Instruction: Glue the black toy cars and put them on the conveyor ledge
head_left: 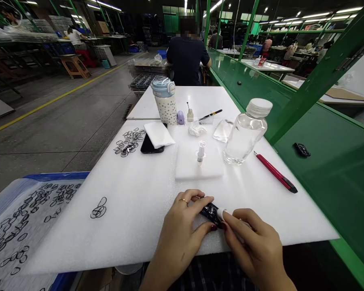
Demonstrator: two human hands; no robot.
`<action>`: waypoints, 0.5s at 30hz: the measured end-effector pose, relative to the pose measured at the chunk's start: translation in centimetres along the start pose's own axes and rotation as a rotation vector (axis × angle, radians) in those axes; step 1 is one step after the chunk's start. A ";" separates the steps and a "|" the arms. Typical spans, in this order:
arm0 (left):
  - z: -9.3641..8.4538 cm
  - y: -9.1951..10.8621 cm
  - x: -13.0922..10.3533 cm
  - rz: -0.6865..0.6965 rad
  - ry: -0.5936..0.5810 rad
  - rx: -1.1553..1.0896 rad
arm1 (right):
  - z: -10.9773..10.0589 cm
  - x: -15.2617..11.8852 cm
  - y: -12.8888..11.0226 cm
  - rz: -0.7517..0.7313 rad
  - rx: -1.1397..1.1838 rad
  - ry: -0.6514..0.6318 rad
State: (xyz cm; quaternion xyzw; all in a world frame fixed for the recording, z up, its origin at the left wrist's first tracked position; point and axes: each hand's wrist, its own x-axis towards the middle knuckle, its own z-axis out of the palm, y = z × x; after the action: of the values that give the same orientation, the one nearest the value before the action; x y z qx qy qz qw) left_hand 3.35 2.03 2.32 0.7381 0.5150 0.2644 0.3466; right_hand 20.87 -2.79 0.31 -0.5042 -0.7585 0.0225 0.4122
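Observation:
My left hand [185,226], with a ring on one finger, grips a small glossy black part [210,212] between thumb and fingers, low over the front of the white foam-covered table [133,226]. From the other side my right hand [255,238] is closed at the part's near end, its thumb touching there. Something small and white [221,213], perhaps a finger cover or a bit of cloth, sits at the right index fingertip. Just beyond the hands, a small syringe-like clear piece [201,153] stands on a white foam block [185,171].
Black rings [130,141] lie in a pile beside a phone [151,145] under folded tissue [159,134]; several more [98,209] lie nearer. A tumbler [165,101], clear bottle [245,133] and red pen-like tool [274,171] stand or lie around. A green conveyor [327,178] runs right.

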 end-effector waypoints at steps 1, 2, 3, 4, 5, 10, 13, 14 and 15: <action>-0.1 0.0 0.0 0.002 -0.012 -0.011 | 0.0 0.2 -0.2 -0.013 -0.024 -0.011; -0.2 0.0 -0.1 0.010 -0.018 -0.018 | 0.0 0.3 -0.4 -0.030 -0.035 -0.021; -0.3 0.0 -0.1 0.019 -0.020 -0.024 | -0.1 0.5 -0.6 -0.050 -0.030 -0.034; -0.3 0.0 -0.1 0.026 -0.021 -0.027 | -0.3 0.6 -0.8 -0.066 -0.009 -0.057; -0.4 0.0 -0.1 0.031 -0.023 -0.028 | -0.5 0.7 -0.9 -0.077 0.023 -0.087; -0.3 0.1 -0.2 0.012 -0.029 -0.037 | -1.6 0.9 -0.3 -0.005 0.096 -0.094; -0.3 0.1 -0.2 0.006 -0.025 -0.033 | -1.4 0.8 0.1 0.041 0.050 -0.066; -0.4 0.1 -0.3 0.007 -0.025 -0.031 | -1.2 0.7 0.2 0.036 0.039 -0.086; -0.4 0.1 -0.3 0.009 -0.027 -0.029 | -1.0 0.7 0.2 0.027 0.032 -0.110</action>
State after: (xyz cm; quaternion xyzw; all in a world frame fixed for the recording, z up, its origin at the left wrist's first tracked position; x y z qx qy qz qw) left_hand 3.05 1.85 2.62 0.7387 0.5031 0.2634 0.3631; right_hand 21.54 -2.49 1.29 -0.5057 -0.7728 0.0675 0.3775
